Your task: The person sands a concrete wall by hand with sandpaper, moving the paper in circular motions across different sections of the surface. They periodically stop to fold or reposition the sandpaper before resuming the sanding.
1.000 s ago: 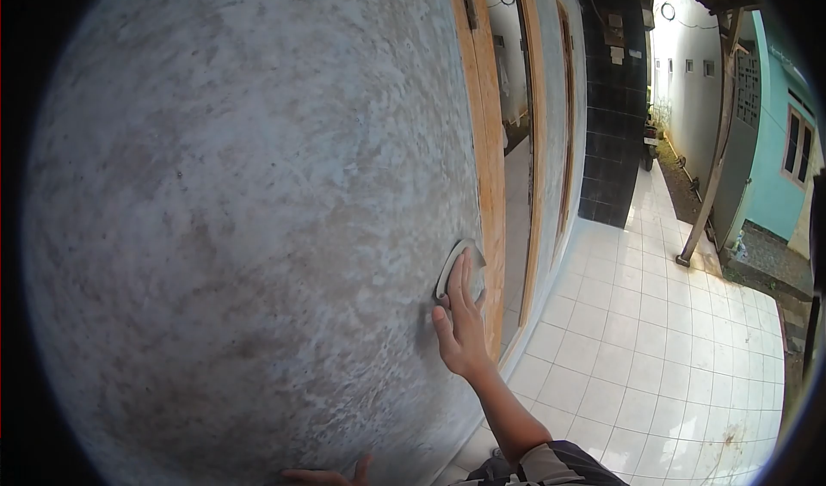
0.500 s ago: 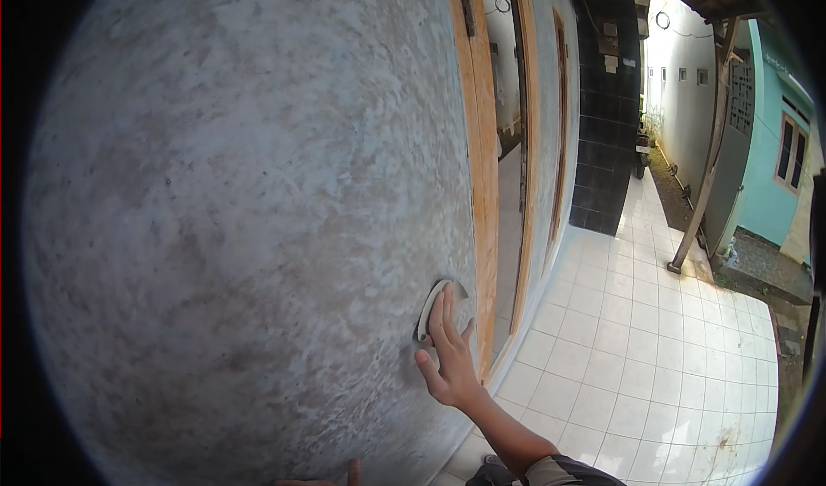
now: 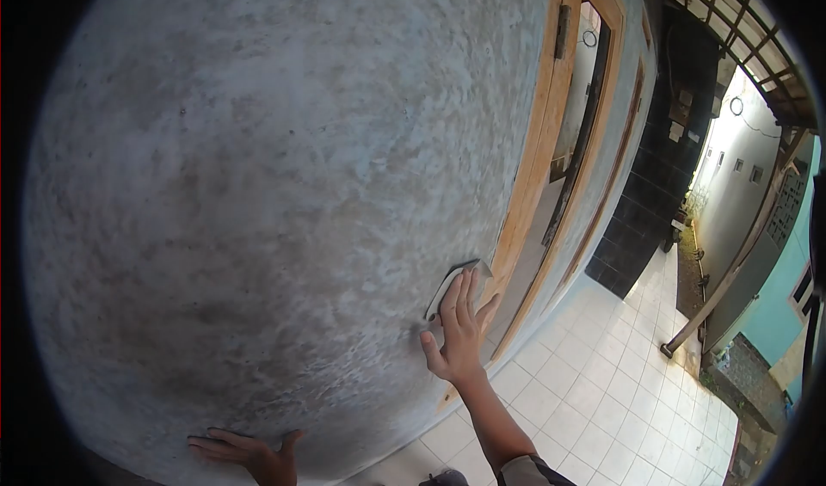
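On the grey plastered wall [image 3: 284,193], my right hand [image 3: 460,327] presses a pale, curled piece of sandpaper [image 3: 446,293] flat with its stretched fingers. The thumb stands apart, and a greyish corner of the sheet sticks out above the fingertips, close to the wooden frame. Most of the sheet's rubbing side is hidden against the wall. Lower down and to the left, my left hand [image 3: 245,453] rests against the wall with its fingers spread and nothing in it.
A wooden door frame [image 3: 527,159] borders the wall on the right, with an opening beyond it. White floor tiles [image 3: 594,391] run along the wall's foot. Farther off are a black-tiled pillar [image 3: 645,193], a slanting post [image 3: 731,271] and a turquoise wall [image 3: 761,322].
My view has tilted and turned left. The left hand has come much further into view on the wall. My right hand stays on the sandpaper, near the frame.
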A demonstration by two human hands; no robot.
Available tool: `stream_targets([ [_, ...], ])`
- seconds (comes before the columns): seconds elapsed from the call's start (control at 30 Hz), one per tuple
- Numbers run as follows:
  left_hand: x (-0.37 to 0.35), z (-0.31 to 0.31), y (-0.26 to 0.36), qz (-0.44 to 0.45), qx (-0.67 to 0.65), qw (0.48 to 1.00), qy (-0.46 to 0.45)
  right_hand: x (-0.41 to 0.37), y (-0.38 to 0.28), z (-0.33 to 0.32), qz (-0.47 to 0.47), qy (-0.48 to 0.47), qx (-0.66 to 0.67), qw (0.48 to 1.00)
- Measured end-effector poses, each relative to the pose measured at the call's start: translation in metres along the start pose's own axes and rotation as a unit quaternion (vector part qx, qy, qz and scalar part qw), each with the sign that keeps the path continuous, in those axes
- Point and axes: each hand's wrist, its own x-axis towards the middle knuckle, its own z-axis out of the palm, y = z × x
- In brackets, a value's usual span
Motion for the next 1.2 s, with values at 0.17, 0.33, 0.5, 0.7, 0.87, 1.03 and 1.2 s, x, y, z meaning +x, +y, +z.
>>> stream_targets([
  [0.17,-0.005,-0.020,0.029,-0.063,-0.043,0.996,-0.049,-0.027,0.020,-0.011,-0.026,-0.106,-0.034,0.993],
  [0.33,-0.017,-0.024,0.100,-0.162,-0.200,0.964,-0.064,-0.010,0.048,-0.020,-0.115,-0.122,-0.041,0.985],
  [0.5,-0.034,-0.009,0.157,-0.170,-0.245,0.951,-0.083,-0.021,0.061,-0.022,-0.110,-0.145,0.005,0.983],
  [0.7,-0.030,0.000,0.195,-0.208,-0.278,0.933,-0.097,0.015,0.053,-0.032,-0.127,-0.143,0.034,0.981],
  [0.87,-0.038,0.001,0.195,-0.202,-0.296,0.928,-0.100,-0.007,0.070,-0.029,-0.140,-0.153,0.006,0.978],
  [1.03,-0.047,0.009,0.213,-0.194,-0.303,0.931,-0.068,0.008,0.060,-0.027,-0.118,-0.135,0.016,0.984],
  [1.2,-0.063,-0.005,0.235,-0.164,-0.383,0.909,0.000,0.004,0.060,-0.035,-0.130,-0.113,-0.027,0.985],
])
